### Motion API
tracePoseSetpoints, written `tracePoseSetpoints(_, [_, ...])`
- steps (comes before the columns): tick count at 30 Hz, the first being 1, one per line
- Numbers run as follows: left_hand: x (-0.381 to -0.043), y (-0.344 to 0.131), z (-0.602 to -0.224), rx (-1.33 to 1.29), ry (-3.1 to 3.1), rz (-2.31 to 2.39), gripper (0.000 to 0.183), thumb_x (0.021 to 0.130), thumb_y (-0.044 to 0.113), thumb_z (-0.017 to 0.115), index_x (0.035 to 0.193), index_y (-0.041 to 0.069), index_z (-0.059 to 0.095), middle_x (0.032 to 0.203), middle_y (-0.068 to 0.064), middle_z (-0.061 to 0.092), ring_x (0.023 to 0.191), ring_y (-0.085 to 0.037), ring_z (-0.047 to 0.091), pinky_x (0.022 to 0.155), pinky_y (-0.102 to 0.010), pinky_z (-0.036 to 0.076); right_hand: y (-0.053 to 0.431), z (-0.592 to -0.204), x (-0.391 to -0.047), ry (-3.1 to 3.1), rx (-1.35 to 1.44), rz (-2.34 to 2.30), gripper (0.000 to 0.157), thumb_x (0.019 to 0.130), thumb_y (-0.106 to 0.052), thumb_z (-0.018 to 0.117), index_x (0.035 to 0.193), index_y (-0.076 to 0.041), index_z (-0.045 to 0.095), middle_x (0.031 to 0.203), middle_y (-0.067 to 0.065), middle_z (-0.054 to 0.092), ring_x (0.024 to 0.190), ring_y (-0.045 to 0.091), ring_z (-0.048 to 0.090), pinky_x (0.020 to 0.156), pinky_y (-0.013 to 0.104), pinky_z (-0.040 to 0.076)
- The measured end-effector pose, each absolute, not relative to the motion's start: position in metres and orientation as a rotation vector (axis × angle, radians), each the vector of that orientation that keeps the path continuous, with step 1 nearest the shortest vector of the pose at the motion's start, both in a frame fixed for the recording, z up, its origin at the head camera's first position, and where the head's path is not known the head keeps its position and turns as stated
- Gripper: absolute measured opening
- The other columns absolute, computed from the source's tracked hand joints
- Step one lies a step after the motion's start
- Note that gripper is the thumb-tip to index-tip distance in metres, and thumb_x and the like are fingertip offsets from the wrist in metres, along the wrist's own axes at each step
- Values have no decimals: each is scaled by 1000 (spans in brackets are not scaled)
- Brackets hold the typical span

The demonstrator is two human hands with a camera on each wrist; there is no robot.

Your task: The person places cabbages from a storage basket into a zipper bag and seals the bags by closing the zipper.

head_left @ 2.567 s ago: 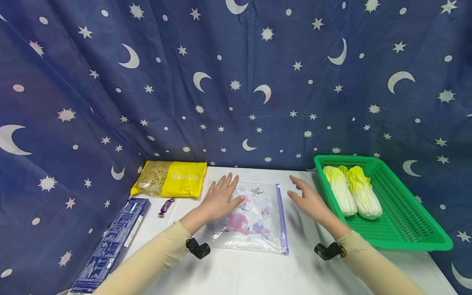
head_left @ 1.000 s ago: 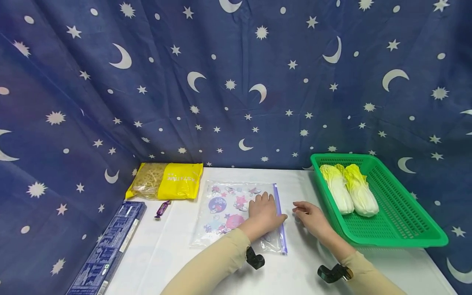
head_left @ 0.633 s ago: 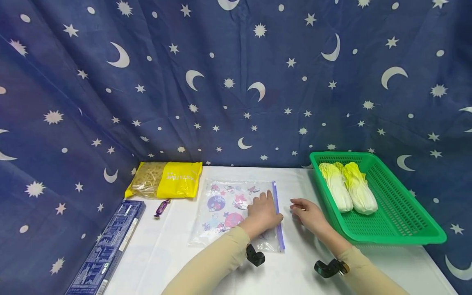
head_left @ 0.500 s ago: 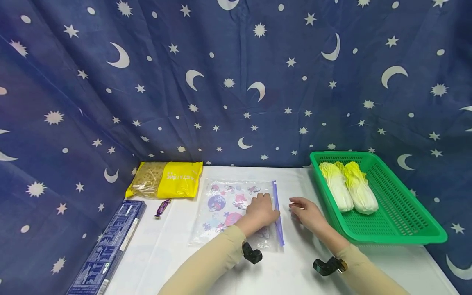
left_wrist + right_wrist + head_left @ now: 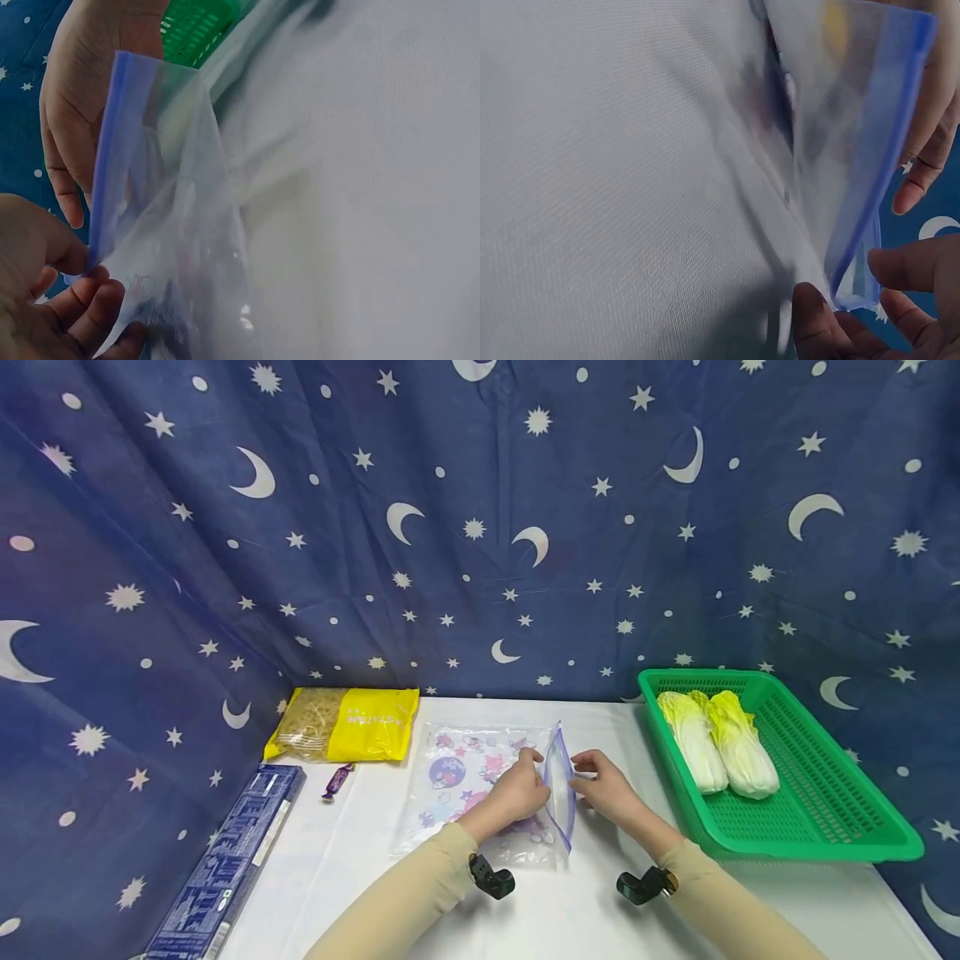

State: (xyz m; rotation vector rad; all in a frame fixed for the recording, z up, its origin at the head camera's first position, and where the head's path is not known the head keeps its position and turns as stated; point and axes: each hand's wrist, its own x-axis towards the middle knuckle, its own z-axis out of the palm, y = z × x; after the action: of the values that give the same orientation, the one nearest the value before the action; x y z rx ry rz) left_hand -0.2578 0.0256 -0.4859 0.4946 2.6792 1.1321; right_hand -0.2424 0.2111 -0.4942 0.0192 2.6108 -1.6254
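Observation:
A clear zip bag [image 5: 465,777] with pink and purple cartoon prints lies flat on the white table, its purple zip edge [image 5: 573,814] to the right. The mouth gapes, with its two edges spread apart. My left hand [image 5: 517,789] pinches the near-left edge between thumb and fingers, plainly seen in the left wrist view at the purple strip [image 5: 109,165]. On the other side, my right hand [image 5: 606,789] grips the right edge; in the right wrist view its thumb and fingers [image 5: 817,322] close around the strip's corner. Nothing is visible inside the bag.
A green basket [image 5: 825,802] holding two napa cabbages [image 5: 738,752] stands at the right. At the back left lies a yellow pasta packet [image 5: 371,727], with a purple wrapped candy [image 5: 337,782] before it. A long blue box [image 5: 232,860] runs along the left edge.
The left hand moved right over the bag to its zip edge, then drew slightly back. The right hand came in to the opposite edge. The bag's mouth has been pulled apart.

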Motion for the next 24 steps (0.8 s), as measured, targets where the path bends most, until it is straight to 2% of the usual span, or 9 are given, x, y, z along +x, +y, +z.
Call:
tracePoseSetpoints(5, [-261,20,-488,511,2644,1237,38,88,7,59,125,10,50,68,5,49,50,-8,41,44,-22,34,209,-498,-248,2622,1,-1587,43,91,2,63,133,4,51,131,33,54,85,29,65,62,39,59])
tracePoseSetpoints(9, [-264,16,-488,477,2589,1291,21,97,16,51,117,15,56,64,5,47,49,-9,38,43,-23,32,207,-499,-250,2608,18,-1592,48,89,3,60,137,1,52,134,33,52,79,26,64,60,37,57])
tracePoseSetpoints(12, [-265,11,-489,421,2539,1384,21,102,20,44,112,16,62,67,2,49,54,-11,42,50,-26,39,205,-499,-249,2583,23,-1631,50,90,4,59,139,1,52,131,32,53,79,24,64,60,36,57])
tracePoseSetpoints(15, [-266,4,-492,318,2413,1574,28,104,19,40,110,11,67,77,-3,51,65,-15,47,64,-31,53,203,-501,-249,2541,17,-1681,55,90,6,61,143,2,49,125,31,54,75,23,63,58,34,57])
tracePoseSetpoints(18, [-267,-2,-496,222,2254,1751,26,104,17,45,112,4,66,93,-8,56,77,-18,52,75,-34,60,200,-503,-249,2494,8,-1702,62,89,8,62,148,4,44,123,30,52,69,22,60,54,33,56])
tracePoseSetpoints(21, [-267,-5,-498,214,2213,1746,22,100,14,55,117,5,66,109,-7,57,79,-16,58,61,-27,57,198,-503,-250,2506,10,-1651,68,86,7,60,152,2,42,128,28,52,62,20,58,53,30,53])
tracePoseSetpoints(24, [-267,-7,-494,303,2278,1607,27,96,9,57,121,11,69,111,-12,63,57,-11,53,42,-22,42,195,-500,-252,2531,14,-1590,70,84,6,56,153,1,43,135,26,55,56,18,55,50,29,50])
